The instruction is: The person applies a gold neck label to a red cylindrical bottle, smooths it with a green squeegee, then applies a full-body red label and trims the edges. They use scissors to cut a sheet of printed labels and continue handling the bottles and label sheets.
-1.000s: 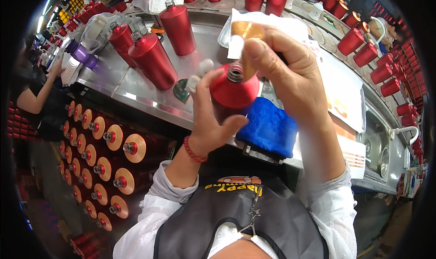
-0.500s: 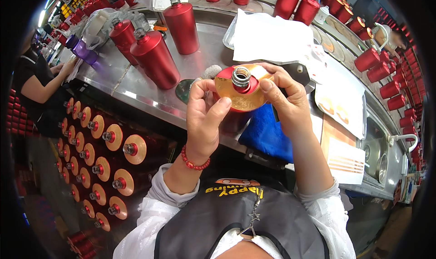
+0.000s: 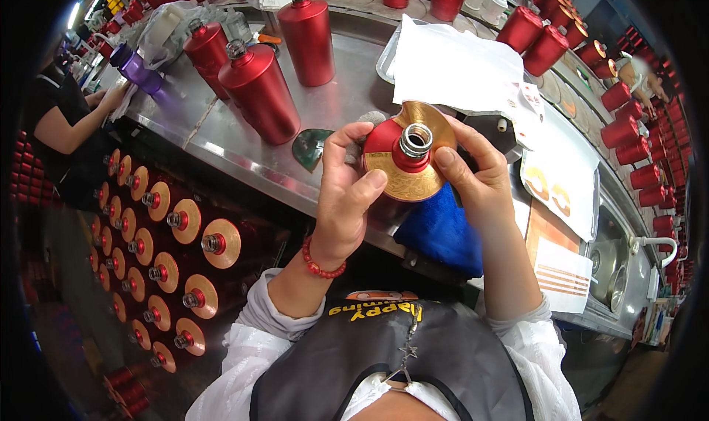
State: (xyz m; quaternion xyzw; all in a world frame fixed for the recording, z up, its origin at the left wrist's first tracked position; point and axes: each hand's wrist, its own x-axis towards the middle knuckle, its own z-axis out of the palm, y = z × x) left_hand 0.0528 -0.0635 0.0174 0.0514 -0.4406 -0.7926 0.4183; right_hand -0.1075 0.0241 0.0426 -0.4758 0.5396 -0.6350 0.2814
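A red glass bottle (image 3: 381, 137) with a clear threaded neck stands between my hands, its mouth tipped toward me. Around its shoulder curves a gold ring-shaped label (image 3: 405, 185), which lies along the near side. The far right end of the label sticks up past the neck, and red shoulder shows at the upper left. My left hand (image 3: 346, 185) is closed on the bottle's left side, thumb pressing the label's edge. With fingers behind and thumb in front, my right hand (image 3: 476, 162) pinches the label at the right. The bottle's lower body is mostly hidden.
Several red bottles (image 3: 260, 92) stand on the metal table (image 3: 244, 144) at left. White sheets (image 3: 458, 63) and a tray with gold labels (image 3: 548, 188) lie right; a blue cloth (image 3: 442, 233) is below my hands. Labelled bottles (image 3: 219, 244) fill the lower left. A conveyor (image 3: 576, 89) carries bottles behind.
The label's right end now stands higher and the bottle's mouth faces me more. My hands appear slightly farther right. Bottles on the conveyor have shifted right, and the view has moved a little.
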